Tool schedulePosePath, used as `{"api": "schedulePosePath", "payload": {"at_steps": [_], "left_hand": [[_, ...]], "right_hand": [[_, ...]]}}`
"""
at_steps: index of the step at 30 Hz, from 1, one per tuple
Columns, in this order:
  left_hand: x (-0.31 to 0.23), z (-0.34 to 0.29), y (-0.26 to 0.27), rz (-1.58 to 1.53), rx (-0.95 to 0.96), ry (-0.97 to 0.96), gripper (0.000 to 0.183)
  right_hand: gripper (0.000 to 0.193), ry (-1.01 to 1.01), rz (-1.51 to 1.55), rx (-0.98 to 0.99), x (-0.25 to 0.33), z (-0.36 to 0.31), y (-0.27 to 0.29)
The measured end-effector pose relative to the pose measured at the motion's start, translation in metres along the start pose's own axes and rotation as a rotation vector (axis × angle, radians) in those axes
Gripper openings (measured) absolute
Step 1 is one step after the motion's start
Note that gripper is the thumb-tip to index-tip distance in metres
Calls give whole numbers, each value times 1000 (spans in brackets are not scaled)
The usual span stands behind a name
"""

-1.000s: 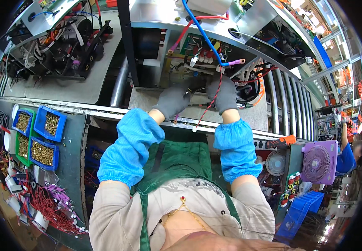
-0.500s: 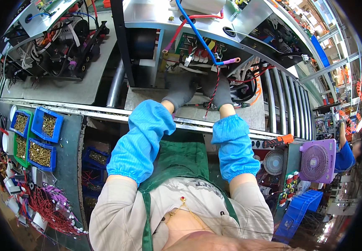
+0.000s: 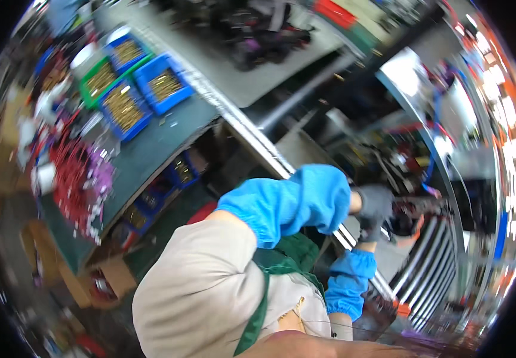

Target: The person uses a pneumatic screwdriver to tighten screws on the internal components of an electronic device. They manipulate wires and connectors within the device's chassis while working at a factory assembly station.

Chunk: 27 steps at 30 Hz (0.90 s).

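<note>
Both hands wear grey gloves with blue sleeve covers above them, and they are close together by the open metal housing. My left hand (image 3: 375,201) is at the housing's near side, beside a dark tangle of parts and wires; its fingers are smeared by motion. My right hand (image 3: 370,230) is just below it, nearer the metal bench edge, its fingers blurred and partly hidden. What either hand touches or holds cannot be made out. The housing (image 3: 409,102) has a pale metal panel, and a blue cable (image 3: 432,164) hangs from it.
Blue bins (image 3: 173,104) and a green bin (image 3: 88,94) of small brass-coloured parts stand on the left bench, beside bundled red wires (image 3: 74,188). Beyond the bench rail (image 3: 258,140) is another blurred dark assembly (image 3: 264,36). Rollers (image 3: 428,271) lie right; a cardboard box (image 3: 117,275) sits low left.
The view has swung left and tilted, bringing the bins toward the upper middle and blurring the scene. My hands appear farther right in the picture and closer together, still by the housing.
</note>
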<state>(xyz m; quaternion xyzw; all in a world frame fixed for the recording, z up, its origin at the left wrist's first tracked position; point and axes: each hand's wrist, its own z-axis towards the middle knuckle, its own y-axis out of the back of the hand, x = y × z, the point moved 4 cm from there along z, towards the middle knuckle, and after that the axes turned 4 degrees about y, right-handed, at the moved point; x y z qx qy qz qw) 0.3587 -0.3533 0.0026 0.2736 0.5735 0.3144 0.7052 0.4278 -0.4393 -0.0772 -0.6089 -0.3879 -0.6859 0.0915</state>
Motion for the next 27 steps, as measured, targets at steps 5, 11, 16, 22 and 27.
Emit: {"api": "schedulePosePath", "payload": {"at_steps": [5,11,16,22,27], "left_hand": [[3,-86,41,-462,-100,283,58],[77,-279,114,-234,-423,725,42],[68,-510,161,431,-1156,1300,19],[47,-632,143,728,-744,1819,17],[73,-653,134,686,-467,1435,41]], "right_hand": [[31,-15,383,38,-26,20,-38],[25,307,176,104,5,29,-53],[30,141,68,145,-12,0,-63],[27,77,-21,11,12,-20,-85],[25,256,-51,53,30,-20,-104]]}}
